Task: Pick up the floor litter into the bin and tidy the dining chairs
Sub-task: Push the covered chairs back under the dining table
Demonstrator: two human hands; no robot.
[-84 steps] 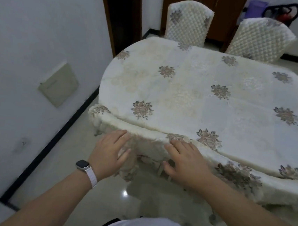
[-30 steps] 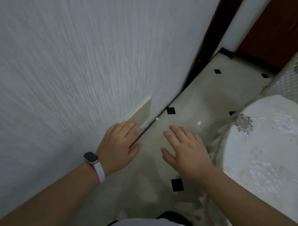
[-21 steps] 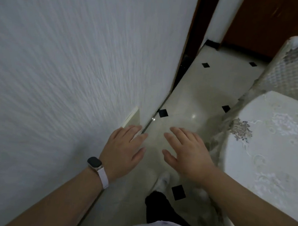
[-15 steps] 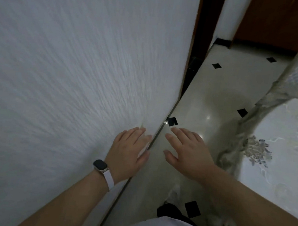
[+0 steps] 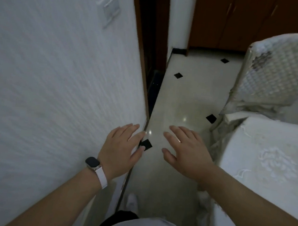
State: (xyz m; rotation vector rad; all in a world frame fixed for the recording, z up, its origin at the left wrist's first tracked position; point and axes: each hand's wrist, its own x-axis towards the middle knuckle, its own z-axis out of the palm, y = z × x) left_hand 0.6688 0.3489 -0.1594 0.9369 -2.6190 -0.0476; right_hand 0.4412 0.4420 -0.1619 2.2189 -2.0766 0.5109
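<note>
Moved forward since 0.5 s ago, dining chair [image 5: 279, 70] now fuller in view | chair: white quilted cover, grey floral patch, upper right, just beyond cloth-covered counter [image 5: 265, 178] | left hand [image 5: 121, 150] grip wide, empty | right hand [image 5: 186, 153] likewise, above floor [image 5: 183, 90]

White textured wall [image 5: 48, 75] on left with pale switch plate [image 5: 109, 11] high up. Dark wood door frame [image 5: 140, 57] beside it. Glossy cream floor [image 5: 182, 101] with black diamond insets [image 5: 178, 75]. Table under embroidered white tablecloth [image 5: 267, 160] at right. Brown wooden cabinet [image 5: 235, 21] at back.
</note>
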